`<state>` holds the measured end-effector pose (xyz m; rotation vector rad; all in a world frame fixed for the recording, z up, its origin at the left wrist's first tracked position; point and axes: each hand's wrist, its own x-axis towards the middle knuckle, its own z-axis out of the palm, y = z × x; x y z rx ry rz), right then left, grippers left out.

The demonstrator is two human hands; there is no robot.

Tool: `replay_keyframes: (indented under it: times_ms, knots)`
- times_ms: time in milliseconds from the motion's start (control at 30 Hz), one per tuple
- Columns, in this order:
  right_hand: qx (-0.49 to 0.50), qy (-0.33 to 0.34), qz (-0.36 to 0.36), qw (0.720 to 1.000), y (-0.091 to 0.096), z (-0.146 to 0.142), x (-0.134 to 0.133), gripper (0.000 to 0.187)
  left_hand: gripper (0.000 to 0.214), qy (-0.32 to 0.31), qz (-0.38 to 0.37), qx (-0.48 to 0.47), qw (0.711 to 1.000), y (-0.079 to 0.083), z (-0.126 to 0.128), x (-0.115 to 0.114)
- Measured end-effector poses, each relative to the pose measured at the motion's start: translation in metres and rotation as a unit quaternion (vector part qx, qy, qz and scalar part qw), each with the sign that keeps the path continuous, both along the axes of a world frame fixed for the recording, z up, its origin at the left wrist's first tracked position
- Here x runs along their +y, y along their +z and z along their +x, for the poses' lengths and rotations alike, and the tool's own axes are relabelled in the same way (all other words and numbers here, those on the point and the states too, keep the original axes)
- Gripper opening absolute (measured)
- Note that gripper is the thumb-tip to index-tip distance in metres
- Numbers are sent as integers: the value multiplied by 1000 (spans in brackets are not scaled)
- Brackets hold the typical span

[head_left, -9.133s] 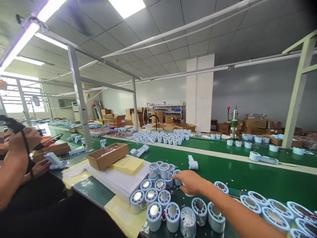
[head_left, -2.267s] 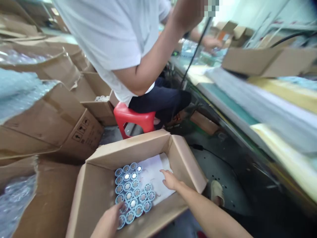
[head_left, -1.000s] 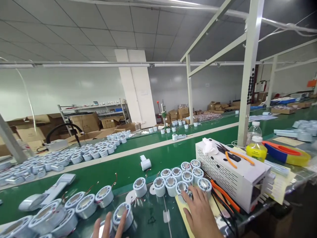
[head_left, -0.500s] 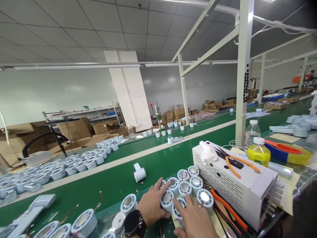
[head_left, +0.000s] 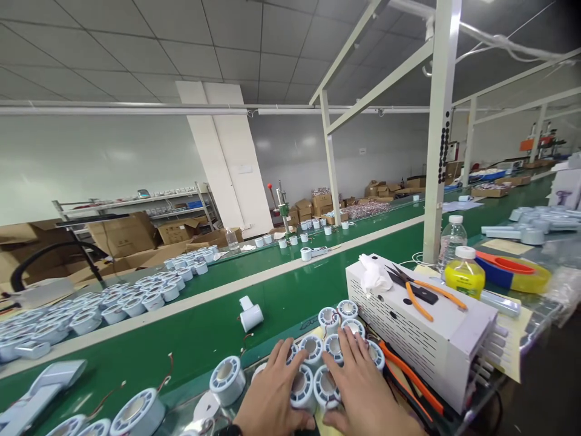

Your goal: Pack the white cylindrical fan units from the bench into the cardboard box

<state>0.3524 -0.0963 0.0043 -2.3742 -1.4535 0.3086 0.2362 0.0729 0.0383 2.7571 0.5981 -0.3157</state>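
A tight cluster of light-blue round plastic housings [head_left: 311,349], with slotted rims and silver centres, lies before me. Thin wires come from some of them. Along the cluster's left side rests my left hand [head_left: 275,387], its fingers stretched forward and the thumb near the closest housings. My right hand [head_left: 363,381] lies over the right side with fingers extended, covering parts of several housings. Between the two hands, two near housings [head_left: 327,385] show. Neither hand is closed round a piece. One more housing [head_left: 227,379] stands left of my left hand.
A white vented metal box [head_left: 417,327] stands at right, carrying orange-handled pliers [head_left: 420,293] and crumpled tissue [head_left: 374,274]. Orange-handled cutters [head_left: 413,375] lie beside it. A housing with a stub [head_left: 251,316] sits on the green belt [head_left: 190,330]. Bottles and tape rolls stand farther right.
My right hand has reached farther forward over the cluster. My left hand has come in along its left side, and its watch has nearly left the view. The near housings sit slightly differently.
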Motion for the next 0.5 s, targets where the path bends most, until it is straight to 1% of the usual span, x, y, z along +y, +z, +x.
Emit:
replay_keyframes:
  times_ms: [33,100,233,300,367,433,500]
  knots:
    - [-4,8,-1,1000,-1,2,2,93,104,-1,0,2,1000,0,1,0]
    - [-15,30,3,999,-3,4,4,90,103,2,0,9,1000,2,-1,0]
    - [-56,102,36,993,0,6,3,75,94,4,6,35,999,10,-13,-3]
    - [-77,159,60,983,2,5,1,67,90,4,13,49,999,12,-20,-5]
    - [-92,191,79,974,4,4,0,57,88,4,17,48,999,12,-24,-5]
    - [-95,190,72,975,4,1,0,54,88,4,7,30,1000,8,-26,-3]
    - [-90,167,43,981,4,-1,0,60,89,-2,-8,-6,1000,1,-25,0]
